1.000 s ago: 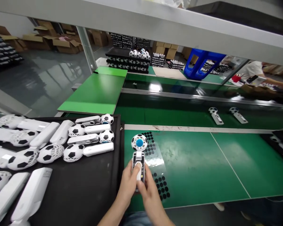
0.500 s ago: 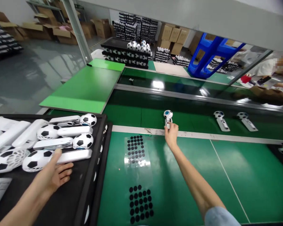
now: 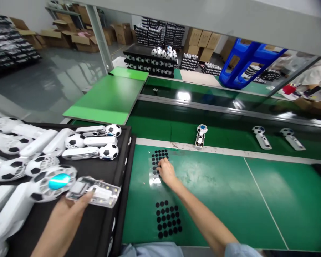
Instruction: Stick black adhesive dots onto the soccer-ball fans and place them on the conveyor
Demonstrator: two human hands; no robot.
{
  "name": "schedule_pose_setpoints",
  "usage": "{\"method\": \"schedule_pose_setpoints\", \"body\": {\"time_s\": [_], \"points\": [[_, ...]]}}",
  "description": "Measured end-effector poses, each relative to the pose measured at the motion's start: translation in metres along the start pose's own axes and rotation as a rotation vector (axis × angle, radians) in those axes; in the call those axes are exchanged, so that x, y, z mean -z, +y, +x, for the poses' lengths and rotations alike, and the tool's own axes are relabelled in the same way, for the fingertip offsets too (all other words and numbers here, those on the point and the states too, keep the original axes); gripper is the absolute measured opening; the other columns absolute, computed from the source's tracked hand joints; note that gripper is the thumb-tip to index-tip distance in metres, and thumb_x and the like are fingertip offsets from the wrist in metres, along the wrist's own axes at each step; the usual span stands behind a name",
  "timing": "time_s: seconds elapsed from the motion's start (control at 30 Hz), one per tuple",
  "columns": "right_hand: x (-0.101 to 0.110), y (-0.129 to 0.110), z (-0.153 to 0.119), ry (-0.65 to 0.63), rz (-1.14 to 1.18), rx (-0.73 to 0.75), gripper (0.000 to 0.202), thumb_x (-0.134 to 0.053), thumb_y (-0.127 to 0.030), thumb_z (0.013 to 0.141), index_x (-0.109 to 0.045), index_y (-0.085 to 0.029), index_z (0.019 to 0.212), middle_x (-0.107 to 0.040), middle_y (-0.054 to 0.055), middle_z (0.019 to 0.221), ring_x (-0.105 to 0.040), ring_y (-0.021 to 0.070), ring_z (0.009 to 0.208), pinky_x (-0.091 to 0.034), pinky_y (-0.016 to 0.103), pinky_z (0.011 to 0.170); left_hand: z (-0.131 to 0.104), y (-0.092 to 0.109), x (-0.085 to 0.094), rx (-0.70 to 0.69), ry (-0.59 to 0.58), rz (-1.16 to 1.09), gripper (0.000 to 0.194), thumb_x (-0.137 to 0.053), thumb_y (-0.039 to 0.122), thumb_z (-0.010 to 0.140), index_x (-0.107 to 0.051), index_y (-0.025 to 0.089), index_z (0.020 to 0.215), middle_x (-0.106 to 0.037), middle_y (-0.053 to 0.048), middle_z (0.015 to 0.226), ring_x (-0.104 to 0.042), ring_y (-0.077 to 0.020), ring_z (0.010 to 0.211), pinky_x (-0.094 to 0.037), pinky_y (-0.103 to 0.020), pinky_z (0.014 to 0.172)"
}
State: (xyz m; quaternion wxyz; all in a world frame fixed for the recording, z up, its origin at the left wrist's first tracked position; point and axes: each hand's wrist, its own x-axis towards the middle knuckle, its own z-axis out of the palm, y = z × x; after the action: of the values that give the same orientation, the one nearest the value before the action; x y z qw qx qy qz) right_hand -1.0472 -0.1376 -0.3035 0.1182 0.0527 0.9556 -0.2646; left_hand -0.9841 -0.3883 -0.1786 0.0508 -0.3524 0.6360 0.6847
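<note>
My left hand (image 3: 69,216) grips a football-patterned handheld fan (image 3: 104,192) above the black tray (image 3: 88,228). The fan's round head has a shiny blue centre, and its handle shows a clear back with small parts inside. My right hand (image 3: 167,171) is pinched at a clear sheet of round black stickers (image 3: 160,154) on the green table; whether a sticker is between the fingertips cannot be made out. Nearer to me lies a second group of black stickers (image 3: 168,221). Several more football fans (image 3: 96,153) fill the tray.
One fan (image 3: 200,135) lies on the dark green conveyor (image 3: 224,132) beyond the table's pale edge, with two more fans (image 3: 262,137) farther right. A bright green board (image 3: 107,96) stands at the back left, and a blue stool (image 3: 246,64) behind the conveyor. A co-worker's sleeve shows far right.
My right hand has let go of the fan on the conveyor and come back left to the sticker sheet. My left hand has picked a fan up from the tray and turned it over.
</note>
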Motion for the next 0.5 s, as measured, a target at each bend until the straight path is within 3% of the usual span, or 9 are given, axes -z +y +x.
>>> {"method": "schedule_pose_setpoints", "body": {"time_s": [0.13,0.23,0.37,0.5], "points": [[-0.003,-0.004,-0.001,0.013,0.081,-0.019,0.012,-0.059,-0.026,0.085,-0.059,-0.014,0.085,-0.059,0.003,0.096,-0.056,0.0177,0.088,-0.046,0.037,0.079,-0.015,-0.022,0.002,0.219,-0.232,-0.293,0.044,-0.073,0.027,0.062,-0.061,0.016,0.103,-0.07,-0.004,0.081,-0.065,-0.0218,0.08,-0.055,-0.031,0.072],[-0.005,-0.004,-0.006,0.051,0.226,-0.016,0.014,-0.058,-0.028,0.086,-0.058,-0.014,0.081,-0.059,0.001,0.087,-0.056,0.0166,0.083,-0.046,0.036,0.078,-0.023,-0.037,-0.002,0.345,-0.39,-0.439,0.037,-0.063,0.029,0.074,-0.059,0.018,0.109,-0.068,-0.004,0.077,-0.064,-0.0182,0.072,-0.055,-0.036,0.072],[0.01,-0.009,-0.019,0.076,0.522,-0.052,0.02,-0.056,-0.033,0.085,-0.055,-0.016,0.077,-0.054,-0.003,0.067,-0.054,0.0129,0.062,-0.047,0.031,0.065,-0.027,-0.052,-0.002,0.343,-0.556,-0.313,0.027,-0.07,0.035,0.072,-0.064,0.013,0.085,-0.067,-0.006,0.077,-0.06,-0.0136,0.065,-0.05,-0.023,0.058],[0.037,-0.035,-0.055,-0.046,0.831,-0.01,0.024,-0.062,-0.041,0.072,-0.056,-0.018,0.069,-0.056,-0.002,0.061,-0.054,0.0132,0.055,-0.049,0.03,0.06,-0.034,-0.06,-0.002,0.383,-0.611,-0.293,0.032,-0.075,0.037,0.067,-0.061,0.016,0.087,-0.063,-0.002,0.074,-0.057,-0.0131,0.066,-0.053,-0.03,0.068]]}}
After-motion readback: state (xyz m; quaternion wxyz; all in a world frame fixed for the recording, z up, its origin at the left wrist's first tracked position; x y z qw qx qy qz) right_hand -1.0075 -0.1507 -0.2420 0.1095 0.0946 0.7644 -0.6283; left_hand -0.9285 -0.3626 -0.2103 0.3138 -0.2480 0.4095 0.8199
